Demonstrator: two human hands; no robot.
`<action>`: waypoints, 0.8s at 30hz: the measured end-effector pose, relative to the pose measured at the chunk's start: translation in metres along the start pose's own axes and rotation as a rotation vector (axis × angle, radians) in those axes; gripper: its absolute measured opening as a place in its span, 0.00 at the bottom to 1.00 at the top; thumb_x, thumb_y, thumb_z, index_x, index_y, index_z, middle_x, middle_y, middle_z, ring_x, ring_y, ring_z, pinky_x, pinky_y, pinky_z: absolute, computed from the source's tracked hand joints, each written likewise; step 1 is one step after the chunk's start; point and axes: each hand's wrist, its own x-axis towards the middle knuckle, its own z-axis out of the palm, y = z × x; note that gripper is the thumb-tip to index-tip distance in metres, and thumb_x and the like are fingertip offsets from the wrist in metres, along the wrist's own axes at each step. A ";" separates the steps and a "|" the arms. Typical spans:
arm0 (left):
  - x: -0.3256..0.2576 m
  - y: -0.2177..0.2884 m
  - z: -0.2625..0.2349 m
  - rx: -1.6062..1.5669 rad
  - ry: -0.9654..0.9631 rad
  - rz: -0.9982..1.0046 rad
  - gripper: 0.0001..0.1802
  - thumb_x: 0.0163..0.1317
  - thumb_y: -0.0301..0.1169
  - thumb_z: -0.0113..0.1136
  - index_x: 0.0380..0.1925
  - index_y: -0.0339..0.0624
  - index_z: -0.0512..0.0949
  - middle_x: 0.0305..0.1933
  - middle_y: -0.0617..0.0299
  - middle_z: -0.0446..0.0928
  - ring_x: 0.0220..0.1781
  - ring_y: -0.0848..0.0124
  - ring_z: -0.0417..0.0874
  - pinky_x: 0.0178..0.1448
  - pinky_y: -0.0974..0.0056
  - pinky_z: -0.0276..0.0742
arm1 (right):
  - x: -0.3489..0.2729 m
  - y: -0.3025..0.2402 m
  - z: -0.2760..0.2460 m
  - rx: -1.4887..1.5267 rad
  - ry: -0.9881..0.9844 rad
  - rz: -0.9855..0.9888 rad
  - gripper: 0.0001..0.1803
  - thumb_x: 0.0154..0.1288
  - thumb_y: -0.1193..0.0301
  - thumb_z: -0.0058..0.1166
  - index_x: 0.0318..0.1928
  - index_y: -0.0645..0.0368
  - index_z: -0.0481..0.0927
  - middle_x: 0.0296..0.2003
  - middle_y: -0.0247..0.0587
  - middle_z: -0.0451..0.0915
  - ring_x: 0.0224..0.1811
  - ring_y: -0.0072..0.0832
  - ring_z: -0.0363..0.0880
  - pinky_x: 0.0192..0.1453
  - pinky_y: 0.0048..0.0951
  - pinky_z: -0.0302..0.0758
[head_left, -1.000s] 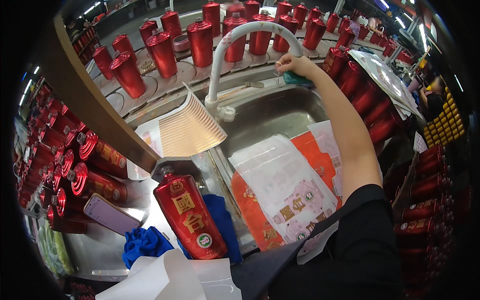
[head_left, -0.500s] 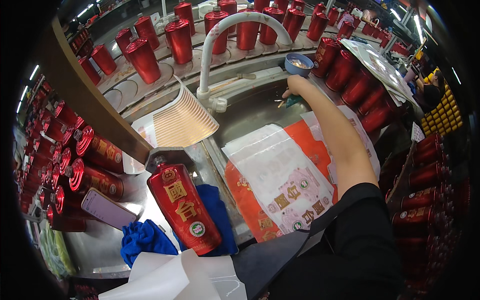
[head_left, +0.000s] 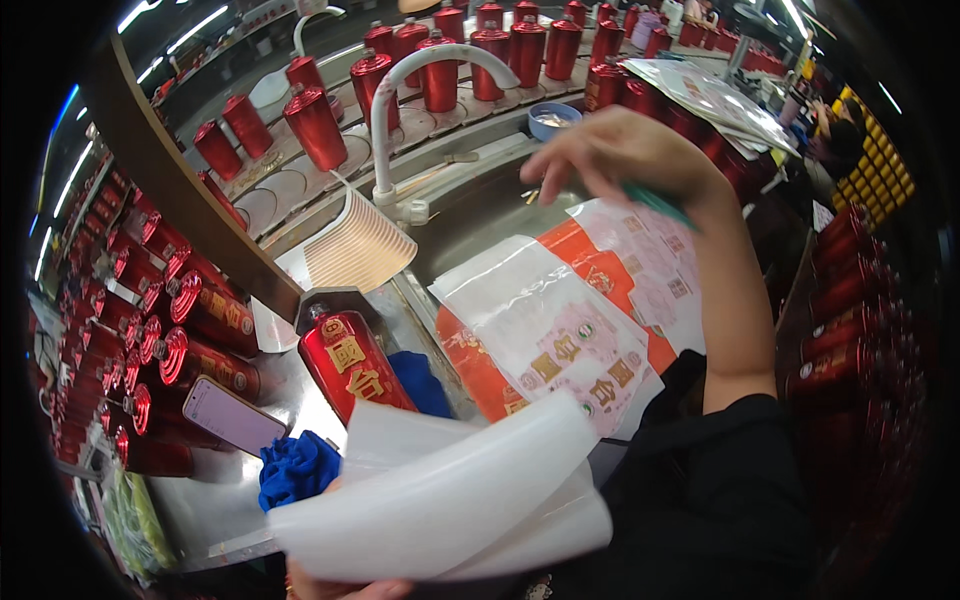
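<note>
A worker's left hand (head_left: 345, 588) grasps curled white backing sheets (head_left: 450, 500) low in view, long axis running left to right; its fingers are mostly hidden. The right hand (head_left: 625, 155), loosely clenched on a green-handled tool (head_left: 655, 203), hovers over label sheets (head_left: 560, 320) beside a red bottle (head_left: 350, 365); labelling appears underway, calling next for a careful lift.

— Where is your right hand (head_left: 625, 155) sitting?
— You are raising it far and right, bare forearm upright, fingers loosely curled and blurred.
— And your left hand (head_left: 345, 588)?
— You are keeping it near, low at the frame's edge, only its fingertips showing.
</note>
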 end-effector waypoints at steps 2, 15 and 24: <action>0.015 0.022 0.008 0.086 -0.291 0.125 0.22 0.57 0.33 0.69 0.49 0.30 0.82 0.46 0.47 0.85 0.48 0.52 0.87 0.61 0.52 0.77 | -0.050 -0.042 0.054 -0.147 -0.110 -0.130 0.40 0.59 0.47 0.66 0.61 0.67 0.77 0.43 0.46 0.86 0.33 0.22 0.79 0.40 0.22 0.75; 0.047 -0.006 0.189 -0.135 -1.082 -0.158 0.33 0.64 0.26 0.71 0.67 0.32 0.68 0.57 0.59 0.79 0.59 0.72 0.78 0.64 0.64 0.76 | -0.317 0.007 0.243 0.899 0.399 0.586 0.23 0.62 0.75 0.67 0.57 0.66 0.80 0.43 0.37 0.86 0.35 0.18 0.80 0.40 0.21 0.77; 0.057 0.015 0.097 0.066 -0.363 0.004 0.18 0.77 0.27 0.51 0.61 0.30 0.75 0.59 0.52 0.80 0.58 0.69 0.83 0.60 0.64 0.81 | -0.408 0.184 0.286 0.819 0.782 1.174 0.12 0.60 0.70 0.68 0.38 0.64 0.82 0.16 0.36 0.72 0.11 0.25 0.68 0.14 0.28 0.62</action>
